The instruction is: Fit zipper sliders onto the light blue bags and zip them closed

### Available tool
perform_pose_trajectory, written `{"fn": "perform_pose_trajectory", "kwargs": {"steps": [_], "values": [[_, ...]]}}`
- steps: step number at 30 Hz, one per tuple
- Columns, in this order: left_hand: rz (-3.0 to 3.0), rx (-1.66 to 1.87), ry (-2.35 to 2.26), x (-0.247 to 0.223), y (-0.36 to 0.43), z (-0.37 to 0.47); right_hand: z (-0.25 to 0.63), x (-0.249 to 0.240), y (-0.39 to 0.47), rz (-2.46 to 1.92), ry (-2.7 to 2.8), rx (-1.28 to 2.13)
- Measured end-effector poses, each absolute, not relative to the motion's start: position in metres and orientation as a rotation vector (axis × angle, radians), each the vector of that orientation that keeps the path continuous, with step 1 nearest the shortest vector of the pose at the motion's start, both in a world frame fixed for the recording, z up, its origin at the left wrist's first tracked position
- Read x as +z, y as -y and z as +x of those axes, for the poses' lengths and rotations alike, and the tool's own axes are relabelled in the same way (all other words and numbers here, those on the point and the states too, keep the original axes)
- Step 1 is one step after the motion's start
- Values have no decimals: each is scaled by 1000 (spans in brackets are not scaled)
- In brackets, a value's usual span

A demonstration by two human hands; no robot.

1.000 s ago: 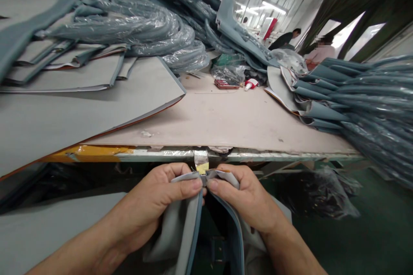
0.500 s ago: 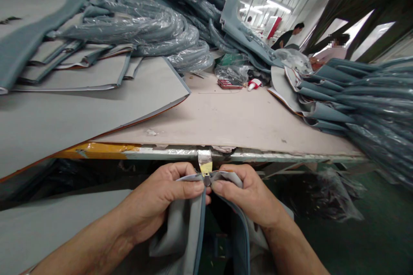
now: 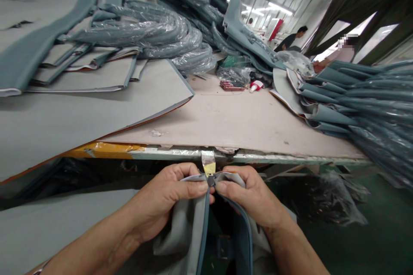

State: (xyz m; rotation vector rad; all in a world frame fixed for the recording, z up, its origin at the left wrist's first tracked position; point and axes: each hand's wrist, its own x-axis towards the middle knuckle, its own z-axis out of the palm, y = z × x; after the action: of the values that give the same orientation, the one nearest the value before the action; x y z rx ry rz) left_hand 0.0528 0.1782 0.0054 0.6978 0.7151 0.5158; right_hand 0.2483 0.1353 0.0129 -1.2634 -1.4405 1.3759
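Observation:
Just below the table's front edge, my left hand (image 3: 172, 191) pinches the end of a grey fabric panel (image 3: 193, 219) with a blue edge strip, thumb on top. My right hand (image 3: 253, 195) pinches another grey fabric edge (image 3: 237, 177), whose blue inner side (image 3: 243, 232) hangs down. Between my fingertips both ends meet at a small dark metal piece (image 3: 211, 179); its exact kind is too small to tell. It sits at the lower end of a silver and yellow tab (image 3: 209, 164) fixed to the table edge.
A large grey sheet (image 3: 112, 103) covers the left of the table (image 3: 232, 124). Plastic-wrapped blue rolls (image 3: 155, 30) are piled behind it, more bundles (image 3: 371, 94) at right. A red-keyed phone (image 3: 231, 86) and small bottle (image 3: 256, 86) lie behind. Two people sit farther back.
The view has shifted slightly, so everything appears a little farther right and lower. Both hands keep their pinch on the fabric ends at the metal piece.

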Motion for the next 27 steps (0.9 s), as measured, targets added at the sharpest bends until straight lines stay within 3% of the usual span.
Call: {"fn": "perform_pose_trajectory", "kwargs": {"steps": [13,27], "values": [[1257,540,-766,4,-186,46,247,9,-129,-1223,1474,1300],[1353,424,-710,0,-189,41,247,8,-128,-1299,1505,1301]]}}
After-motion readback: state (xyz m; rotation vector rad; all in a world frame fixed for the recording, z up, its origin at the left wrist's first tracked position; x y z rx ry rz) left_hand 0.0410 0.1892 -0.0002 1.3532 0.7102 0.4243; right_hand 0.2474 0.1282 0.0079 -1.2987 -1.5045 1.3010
